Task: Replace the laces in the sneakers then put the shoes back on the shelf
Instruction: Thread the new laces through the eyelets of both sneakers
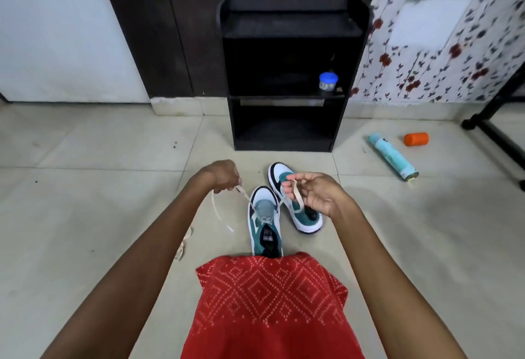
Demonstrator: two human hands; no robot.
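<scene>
With my left hand (224, 177) and right hand (316, 194) each pinching an end of the lace (297, 195) threaded through the near sneaker (265, 226) on the floor (85, 188) before the shelf (284, 24), I judge uneven pulling could leave one end short.

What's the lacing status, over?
Left hand, right hand each pinch one lace end. Near sneaker partly laced. Second sneaker beside it, before shelf.

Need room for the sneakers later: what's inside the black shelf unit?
A small blue-lidded jar stands on the middle shelf, at its right end. Nothing else shows clearly, but the compartments' back corners are too dark to tell.
</scene>
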